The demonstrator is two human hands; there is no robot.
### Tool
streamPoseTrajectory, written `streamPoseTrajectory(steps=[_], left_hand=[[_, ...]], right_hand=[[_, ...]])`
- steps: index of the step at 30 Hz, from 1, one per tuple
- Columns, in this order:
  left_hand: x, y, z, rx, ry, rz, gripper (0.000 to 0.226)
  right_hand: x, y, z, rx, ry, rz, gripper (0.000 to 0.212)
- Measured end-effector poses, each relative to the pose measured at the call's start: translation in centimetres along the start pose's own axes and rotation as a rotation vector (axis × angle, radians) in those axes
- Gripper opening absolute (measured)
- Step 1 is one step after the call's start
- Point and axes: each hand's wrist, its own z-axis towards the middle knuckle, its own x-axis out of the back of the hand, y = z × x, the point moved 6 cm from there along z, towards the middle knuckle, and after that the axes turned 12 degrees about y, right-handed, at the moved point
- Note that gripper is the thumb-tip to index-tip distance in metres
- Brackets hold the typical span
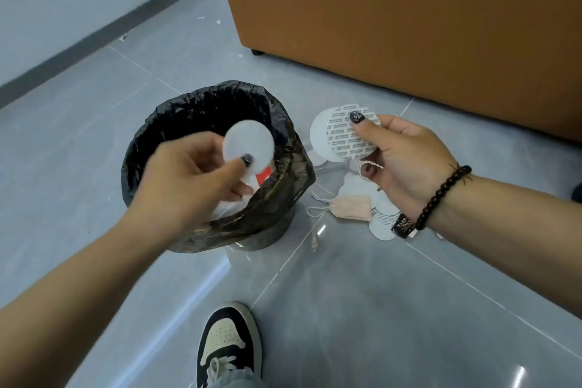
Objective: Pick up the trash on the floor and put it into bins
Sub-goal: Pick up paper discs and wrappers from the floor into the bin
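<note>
Two hands are working over a grey tiled floor. Left hand is hovering above the mouth of the bin, its grip closing thumb and fingers on the lower edge of a plain white disc; the disc is standing nearly upright over the bin's opening. Black bin liner is folding over the rim; inside, white scraps and a red piece are showing beneath the hand.

Right hand is holding to the right of the bin, thumb pressing on top of a larger printed disc, fingers curling beneath it. The grip is pinching that disc clear of the floor. A beaded bracelet is circling the right wrist.

More trash is lying on the floor under and beside the right hand: a pink face mask with white ear loops, several white discs overlapping one another, and a small dark wrapper at the pile's near edge. Small white scraps are also sitting far off by the wall.

An orange-brown cabinet is standing behind the pile. One black-and-cream sneaker is resting on the floor at the bottom of the view.
</note>
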Motion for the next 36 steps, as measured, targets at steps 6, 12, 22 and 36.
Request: streamPoseTrajectory(steps=[6, 12, 22, 36], left_hand=[[0.8, -1.6, 1.1, -0.595, 0.05, 0.561, 0.01], [1.0, -4.0, 2.0, -0.552, 0.04, 0.553, 0.021], [-0.3, -0.8, -0.9, -0.753, 0.088, 0.365, 0.016], [-20.8, -9.0, -0.8, -0.56, -0.668, 0.762, 0.04]], right_hand=[[-4.4, 1.0, 0.1, -0.052, -0.101, -0.072, 0.003], [-9.8, 1.4, 1.1, -0.005, -0.202, -0.291, 0.006], [-4.8, 0.0, 4.2, 0.052, -0.178, -0.443, 0.015], [7.3, 7.4, 9.8, -0.286, 0.082, -0.591, 0.012]])
